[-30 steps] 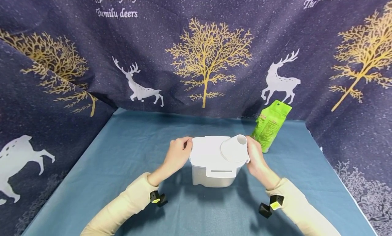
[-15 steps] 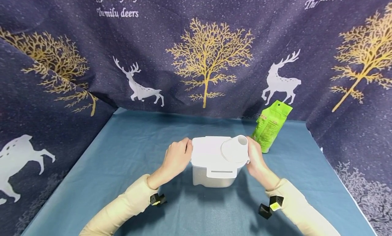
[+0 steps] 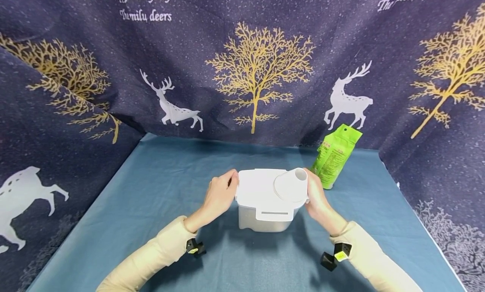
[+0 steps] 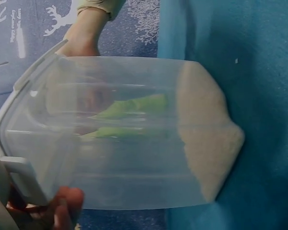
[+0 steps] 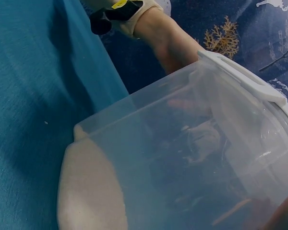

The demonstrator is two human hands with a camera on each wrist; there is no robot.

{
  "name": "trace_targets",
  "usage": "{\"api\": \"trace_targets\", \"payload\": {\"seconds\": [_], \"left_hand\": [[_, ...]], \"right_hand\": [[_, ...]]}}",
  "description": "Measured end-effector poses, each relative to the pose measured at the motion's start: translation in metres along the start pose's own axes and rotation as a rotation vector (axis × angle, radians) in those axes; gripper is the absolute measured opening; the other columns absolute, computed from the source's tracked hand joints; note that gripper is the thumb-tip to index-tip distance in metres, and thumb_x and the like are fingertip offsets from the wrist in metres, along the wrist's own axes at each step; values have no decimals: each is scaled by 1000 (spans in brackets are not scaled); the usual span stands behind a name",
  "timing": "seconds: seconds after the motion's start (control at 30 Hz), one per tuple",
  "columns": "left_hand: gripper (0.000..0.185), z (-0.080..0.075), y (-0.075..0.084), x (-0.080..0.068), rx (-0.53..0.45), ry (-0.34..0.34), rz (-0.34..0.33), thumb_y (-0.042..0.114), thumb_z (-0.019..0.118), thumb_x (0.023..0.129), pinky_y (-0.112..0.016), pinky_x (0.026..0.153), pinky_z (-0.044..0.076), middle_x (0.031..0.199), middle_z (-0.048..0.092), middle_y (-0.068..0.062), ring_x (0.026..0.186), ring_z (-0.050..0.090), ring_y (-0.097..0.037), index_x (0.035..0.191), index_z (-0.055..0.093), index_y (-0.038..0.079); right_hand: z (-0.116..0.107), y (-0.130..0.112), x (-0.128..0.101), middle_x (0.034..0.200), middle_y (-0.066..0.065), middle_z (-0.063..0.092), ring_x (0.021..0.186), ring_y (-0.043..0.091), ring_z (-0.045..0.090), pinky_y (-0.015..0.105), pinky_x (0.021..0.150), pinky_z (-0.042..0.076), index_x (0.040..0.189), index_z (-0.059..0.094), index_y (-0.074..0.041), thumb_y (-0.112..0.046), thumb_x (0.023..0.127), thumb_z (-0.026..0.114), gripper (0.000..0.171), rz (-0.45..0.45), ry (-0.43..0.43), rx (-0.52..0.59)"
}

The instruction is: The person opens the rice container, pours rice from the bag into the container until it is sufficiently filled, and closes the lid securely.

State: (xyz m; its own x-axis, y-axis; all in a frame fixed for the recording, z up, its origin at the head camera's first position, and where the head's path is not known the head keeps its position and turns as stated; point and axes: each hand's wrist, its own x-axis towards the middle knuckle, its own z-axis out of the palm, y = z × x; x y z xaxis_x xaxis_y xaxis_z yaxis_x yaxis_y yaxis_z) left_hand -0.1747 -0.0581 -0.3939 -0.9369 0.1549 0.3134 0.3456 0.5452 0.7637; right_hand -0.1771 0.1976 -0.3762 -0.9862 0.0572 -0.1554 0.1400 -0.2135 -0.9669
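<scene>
A clear plastic storage container point(image 3: 261, 220) with a white lid point(image 3: 255, 187) stands upright on the table. A pale layer point(image 4: 206, 134), apparently of fine grains, lies in its bottom. A white cup-shaped piece point(image 3: 289, 184) with an open end sits on the lid's right part. At the lid's left edge, my left hand point(image 3: 221, 192) grips with curled fingers; in the left wrist view its fingertips point(image 4: 72, 201) are beside a side latch point(image 4: 25, 177). My right hand point(image 3: 317, 196) grips the opposite edge, its fingertips mostly hidden by the container and cup.
A green printed bag point(image 3: 335, 157) stands behind my right hand, leaning to the right. Blue cloth point(image 3: 170, 165) covers the table. Dark fabric with deer and trees point(image 3: 265, 14) hangs behind and at both sides.
My left hand has shifted slightly on the lid's left edge, its fingers closing and then loosening a little. The container, right hand and green bag stay in place.
</scene>
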Motion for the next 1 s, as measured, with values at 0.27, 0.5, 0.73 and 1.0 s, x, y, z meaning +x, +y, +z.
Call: {"api": "trace_targets", "payload": {"seconds": [0.27, 0.5, 0.73, 1.0], "left_hand": [[37, 9, -7, 3, -167, 4, -41, 22, 36, 103, -26, 39, 33, 50, 43, 0, 41, 47, -17, 69, 47, 14], [36, 10, -5, 5, -245, 20, -105, 21, 37, 101, -26, 35, 36, 48, 36, 0, 34, 43, -17, 68, 48, 13], [35, 6, -2, 9, -162, 5, -93, 20, 39, 101, -24, 42, 25, 50, 37, 1, 38, 30, -12, 70, 53, 12], [32, -7, 5, 14, -81, -5, -111, 22, 50, 99, -25, 49, 31, 53, 44, 2, 46, 37, -13, 71, 59, 11]], "right_hand": [[1, 2, -1, 52, -12, 48, 45, 1, 43, 16, 48, 37, 64, 55, -24, -23, 103, 34, 44, -12, -16, -25], [2, 3, 1, 57, -12, 52, 54, 2, 49, 18, 55, 41, 64, 56, -25, -23, 103, 35, 44, -11, 9, -34], [0, 2, 2, 55, -12, 53, 51, 1, 49, 16, 52, 40, 65, 57, -25, -22, 103, 35, 44, -29, 5, -32], [-3, 0, 0, 52, -11, 46, 42, 1, 41, 16, 45, 35, 67, 55, -22, -20, 102, 40, 38, -51, 0, -104]]}}
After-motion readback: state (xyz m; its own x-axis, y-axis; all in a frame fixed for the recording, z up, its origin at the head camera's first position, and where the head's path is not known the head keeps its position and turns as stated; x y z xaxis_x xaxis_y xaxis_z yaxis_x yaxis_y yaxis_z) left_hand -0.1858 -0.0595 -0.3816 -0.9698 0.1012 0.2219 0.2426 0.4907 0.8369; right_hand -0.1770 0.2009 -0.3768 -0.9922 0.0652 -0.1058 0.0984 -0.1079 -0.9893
